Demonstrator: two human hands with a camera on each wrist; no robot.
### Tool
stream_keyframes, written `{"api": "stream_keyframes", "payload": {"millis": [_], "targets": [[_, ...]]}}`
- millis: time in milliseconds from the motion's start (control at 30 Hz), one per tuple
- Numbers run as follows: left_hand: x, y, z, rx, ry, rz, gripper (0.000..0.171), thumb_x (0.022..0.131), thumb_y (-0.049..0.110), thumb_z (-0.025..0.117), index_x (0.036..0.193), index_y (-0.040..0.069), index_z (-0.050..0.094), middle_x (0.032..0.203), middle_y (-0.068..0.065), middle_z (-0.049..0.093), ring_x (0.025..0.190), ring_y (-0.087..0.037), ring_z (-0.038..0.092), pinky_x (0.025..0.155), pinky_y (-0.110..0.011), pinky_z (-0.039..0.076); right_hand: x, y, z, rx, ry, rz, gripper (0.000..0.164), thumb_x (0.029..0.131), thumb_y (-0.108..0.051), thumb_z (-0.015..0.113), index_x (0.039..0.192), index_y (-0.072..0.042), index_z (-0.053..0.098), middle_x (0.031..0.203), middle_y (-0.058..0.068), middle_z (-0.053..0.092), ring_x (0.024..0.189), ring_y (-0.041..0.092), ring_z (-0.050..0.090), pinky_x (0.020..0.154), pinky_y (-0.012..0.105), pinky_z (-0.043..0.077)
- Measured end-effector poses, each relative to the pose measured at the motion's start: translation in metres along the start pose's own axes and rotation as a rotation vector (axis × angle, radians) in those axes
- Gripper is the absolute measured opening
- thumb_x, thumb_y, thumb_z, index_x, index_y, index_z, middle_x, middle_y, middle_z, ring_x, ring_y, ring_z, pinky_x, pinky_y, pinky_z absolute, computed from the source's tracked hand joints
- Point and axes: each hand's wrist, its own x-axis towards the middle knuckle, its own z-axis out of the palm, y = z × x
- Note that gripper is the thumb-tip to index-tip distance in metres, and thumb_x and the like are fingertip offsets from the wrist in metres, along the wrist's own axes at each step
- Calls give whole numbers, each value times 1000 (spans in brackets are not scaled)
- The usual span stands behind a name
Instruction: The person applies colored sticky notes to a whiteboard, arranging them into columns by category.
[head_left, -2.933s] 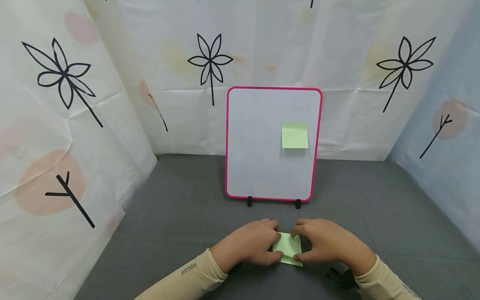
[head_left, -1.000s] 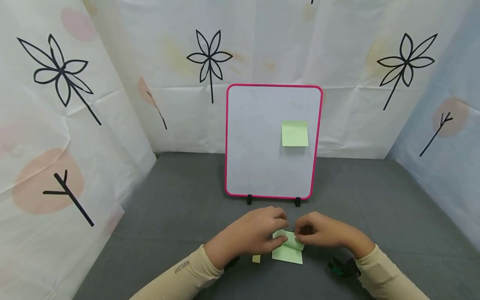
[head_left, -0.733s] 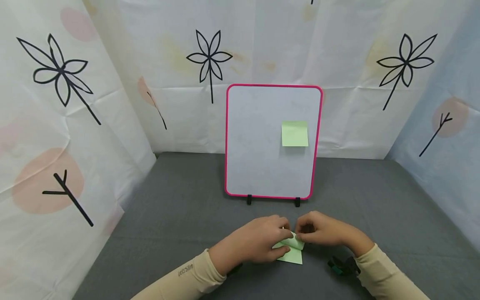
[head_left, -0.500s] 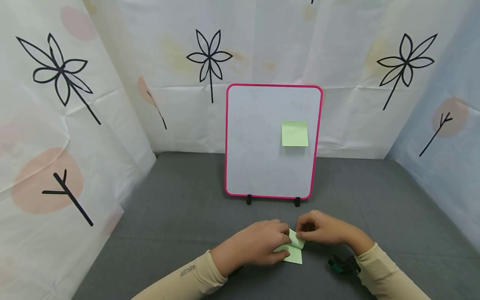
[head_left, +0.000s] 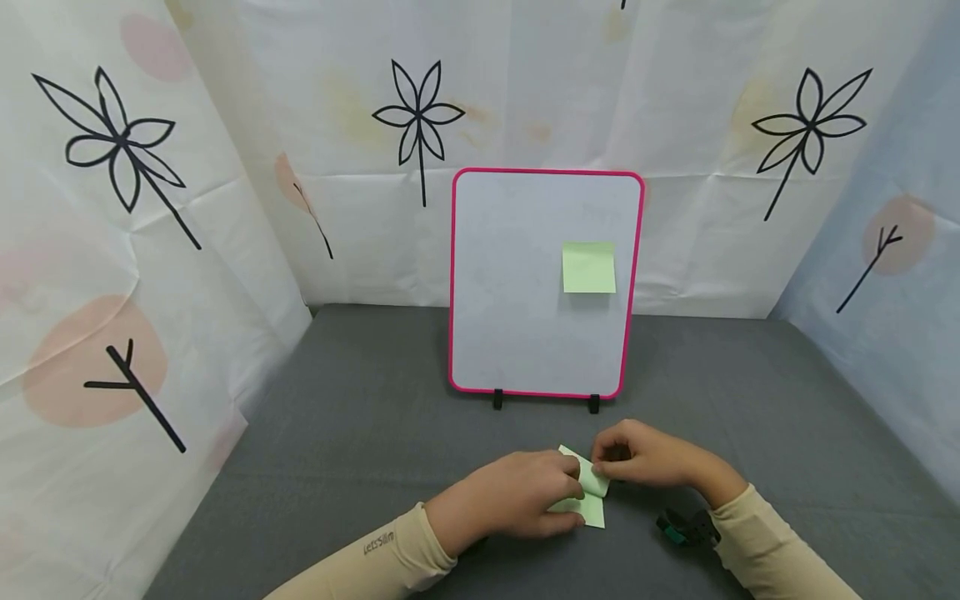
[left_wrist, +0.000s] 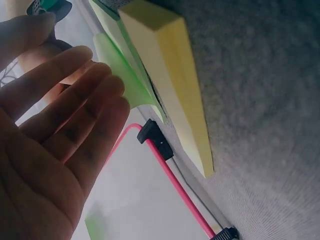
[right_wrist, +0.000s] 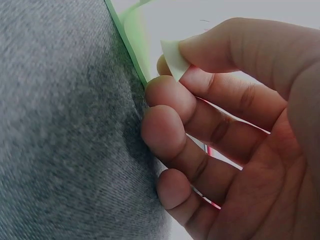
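In the head view, a light green sticky note pad [head_left: 592,510] lies on the grey table, its top sheet [head_left: 592,479] peeled up and bent back. My right hand [head_left: 652,457] pinches a corner of that sheet between thumb and index finger; the right wrist view shows the pinched corner [right_wrist: 174,57]. My left hand [head_left: 517,496] lies over the pad's left part, its fingers extended and slightly bent near the lifted sheet. Whether they touch it I cannot tell. A thick yellow sticky note pad [left_wrist: 167,75] shows beside the green one in the left wrist view; the left hand hides it in the head view.
A whiteboard [head_left: 517,283] with a pink frame stands upright behind the hands on black feet [head_left: 594,404]. One green sticky note [head_left: 588,267] is on its right half. Printed cloth walls [head_left: 360,242] border the grey table [head_left: 360,400].
The right hand has lifted the green top sheet, which lay flat earlier. The left hand has drawn slightly toward the front, uncovering the sheet's far corner. The yellow pad, briefly visible, is covered again.
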Motion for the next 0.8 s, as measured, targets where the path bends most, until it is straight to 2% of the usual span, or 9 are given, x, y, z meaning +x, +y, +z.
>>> {"api": "stream_keyframes", "payload": {"millis": [133,400,533,700,800], "targets": [[0,0,2,1,-21,-6,12,99,35,75,102,24,80,92,12,60,75,2,43,63,-9,36,-1,1,-1,-8,11,6,12,104,-10,66,97,-12,76,84,-9,65,72,-4,54,64,21,50],[2,0,1,28,-86,-22,8,93,33,83,92,27,78,100,13,65,85,0,53,65,-11,44,-1,4,-3,-12,24,-10,11,104,-10,67,97,-11,76,81,-6,64,71,-4,52,63,20,49],[2,1,0,30,-106,-24,11,91,32,85,86,26,76,99,13,66,83,1,52,65,-12,45,-1,4,-3,-12,22,-2,11,104,-10,67,98,-11,76,83,-10,64,72,-4,52,63,21,49],[2,4,-3,45,-107,-28,13,90,29,86,83,27,76,99,13,67,83,0,55,66,-12,47,-2,3,-3,-9,26,6,11,104,-10,66,98,-10,76,84,-12,64,72,-4,52,63,21,49],[2,5,-3,72,-86,-20,11,91,23,83,83,27,77,99,12,68,85,-2,57,65,-13,46,-2,2,-3,-8,30,4,11,104,-9,67,98,-10,76,84,-10,64,73,-4,52,63,21,49]]}}
